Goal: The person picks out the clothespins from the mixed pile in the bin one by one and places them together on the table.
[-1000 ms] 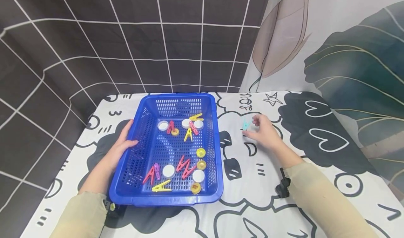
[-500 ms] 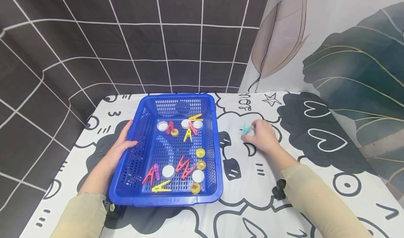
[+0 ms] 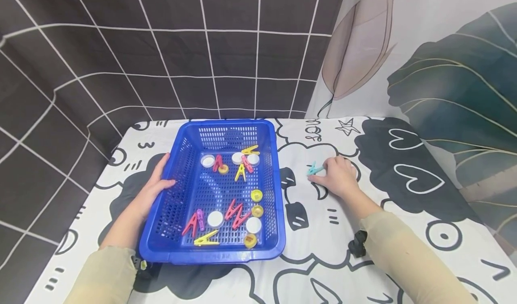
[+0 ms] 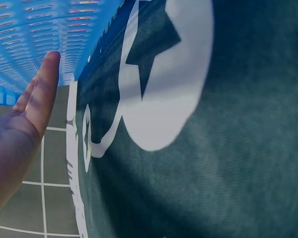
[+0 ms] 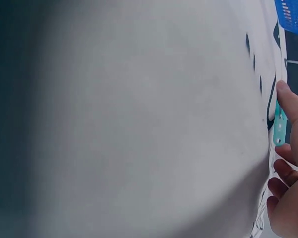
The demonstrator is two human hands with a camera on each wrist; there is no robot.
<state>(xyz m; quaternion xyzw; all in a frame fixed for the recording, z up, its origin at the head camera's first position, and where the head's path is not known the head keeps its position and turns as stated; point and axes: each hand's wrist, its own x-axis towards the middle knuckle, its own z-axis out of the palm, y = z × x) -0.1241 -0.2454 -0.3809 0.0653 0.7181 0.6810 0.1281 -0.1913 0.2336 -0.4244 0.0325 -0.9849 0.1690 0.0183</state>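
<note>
On the patterned cloth, right of the blue basket, my right hand has a teal clothespin between thumb and fingers. The right wrist view catches the same clothespin between thumb and forefinger, its far part hidden. My left hand rests at the basket's left side, fingers along the outer wall and thumb at the rim. Straight fingers show against the mesh in the left wrist view. Inside the basket lie red clothespins, yellow clothespins, white caps and yellow caps.
A purple clothespin also lies in the basket, near the left front. A dark tiled-pattern backdrop rises behind the table, with a leaf-print curtain at the right. The white tablecloth carries black cartoon drawings.
The teal clothespin has turned from nearly upright to pointing left, its handle end nearer the right hand's fingers. The right hand has shifted slightly nearer me. Left hand and basket stay put.
</note>
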